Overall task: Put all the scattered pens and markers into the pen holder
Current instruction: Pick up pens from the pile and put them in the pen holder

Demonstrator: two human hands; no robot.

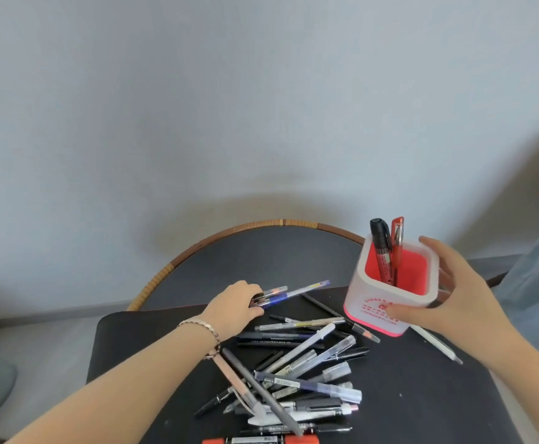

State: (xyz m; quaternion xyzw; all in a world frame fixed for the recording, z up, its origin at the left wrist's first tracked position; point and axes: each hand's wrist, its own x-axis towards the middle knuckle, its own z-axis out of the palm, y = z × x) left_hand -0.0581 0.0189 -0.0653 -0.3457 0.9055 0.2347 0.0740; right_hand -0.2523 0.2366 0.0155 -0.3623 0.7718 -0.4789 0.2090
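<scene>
Pen holder (386, 302) right of centre: square, white plastic, red inside, tilted, right hand (463, 299) wrapped round it. Left hand (239, 304) closed on blue pens (290, 291). Pen pile (297, 376) on matte black surface (422, 395), lower centre.

The left hand (234, 304) reaches forward, forearm bare, a bracelet (204, 331) at the wrist, fingers curled shut around pens (281, 294). The right hand (454, 296) is tilted, thumb and fingers clasping opposite sides of the holder (390, 283).

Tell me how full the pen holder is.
Mostly empty: the pen holder has only a black marker and red pen standing inside.
</scene>
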